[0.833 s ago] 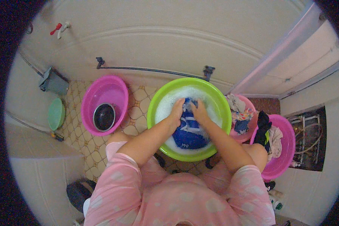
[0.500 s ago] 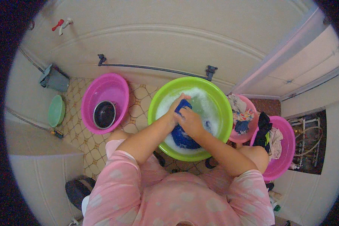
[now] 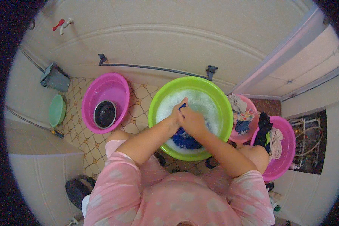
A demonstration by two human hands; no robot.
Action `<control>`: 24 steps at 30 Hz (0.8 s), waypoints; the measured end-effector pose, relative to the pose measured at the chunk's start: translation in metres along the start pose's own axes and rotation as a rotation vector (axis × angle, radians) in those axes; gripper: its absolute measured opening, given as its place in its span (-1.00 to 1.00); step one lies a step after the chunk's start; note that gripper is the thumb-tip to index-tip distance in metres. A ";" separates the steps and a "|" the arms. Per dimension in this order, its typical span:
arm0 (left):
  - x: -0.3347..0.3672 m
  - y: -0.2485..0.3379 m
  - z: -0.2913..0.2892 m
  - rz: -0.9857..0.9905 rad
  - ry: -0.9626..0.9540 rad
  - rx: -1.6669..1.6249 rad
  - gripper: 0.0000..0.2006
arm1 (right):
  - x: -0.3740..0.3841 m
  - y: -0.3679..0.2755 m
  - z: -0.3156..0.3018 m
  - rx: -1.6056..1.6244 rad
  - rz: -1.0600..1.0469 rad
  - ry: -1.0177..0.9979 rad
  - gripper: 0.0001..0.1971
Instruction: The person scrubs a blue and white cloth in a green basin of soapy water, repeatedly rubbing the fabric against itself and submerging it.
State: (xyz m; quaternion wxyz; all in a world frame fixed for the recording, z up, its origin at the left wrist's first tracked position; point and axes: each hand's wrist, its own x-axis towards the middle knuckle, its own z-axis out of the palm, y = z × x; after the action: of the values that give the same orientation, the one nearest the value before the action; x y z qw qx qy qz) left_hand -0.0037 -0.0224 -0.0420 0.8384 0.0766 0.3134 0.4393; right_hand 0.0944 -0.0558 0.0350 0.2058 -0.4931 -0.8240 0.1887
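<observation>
A blue cloth garment lies partly in soapy water inside the large lime-green basin between my knees. My left hand grips a bunched part of the garment above the suds. Pressed against it, my right hand is closed over the same cloth, blurred at its fingers. Both hands meet near the middle of the basin. White foam covers much of the water. The lower part of the garment, with small pale marks on it, spreads toward me.
To the left stands a magenta basin holding a dark round bowl. A pink basin and another magenta basin, both with clothes, sit at right. A grey bin and mint-green basin are farther left. A pipe runs along the wall.
My right hand has moved slightly up and right over the bunched cloth, covering more of it. The foam has shifted; the basins stay in place.
</observation>
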 end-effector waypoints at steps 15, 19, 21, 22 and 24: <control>0.029 0.003 -0.015 0.250 0.488 0.644 -0.68 | 0.020 0.110 0.029 0.174 0.353 0.008 -0.64; 0.048 0.005 -0.065 0.277 0.607 0.614 -0.64 | 0.014 0.101 0.050 0.090 0.183 -0.417 -0.62; 0.044 0.004 -0.053 0.257 0.590 0.540 -0.66 | 0.018 0.113 0.048 0.210 0.213 -0.526 -0.66; 0.035 0.007 -0.042 0.240 0.585 0.463 -0.67 | 0.019 0.112 0.043 0.077 0.266 -0.454 -0.65; 0.014 0.009 -0.010 0.263 0.491 0.459 -0.69 | 0.019 0.112 0.036 -0.062 0.325 -0.373 -0.64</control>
State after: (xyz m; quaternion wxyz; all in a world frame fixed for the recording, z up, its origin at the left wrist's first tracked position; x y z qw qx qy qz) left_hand -0.0097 -0.0079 -0.0526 0.6356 0.1948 0.5833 0.4667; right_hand 0.1500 0.0064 -0.0498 0.0020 -0.5820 -0.7628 0.2818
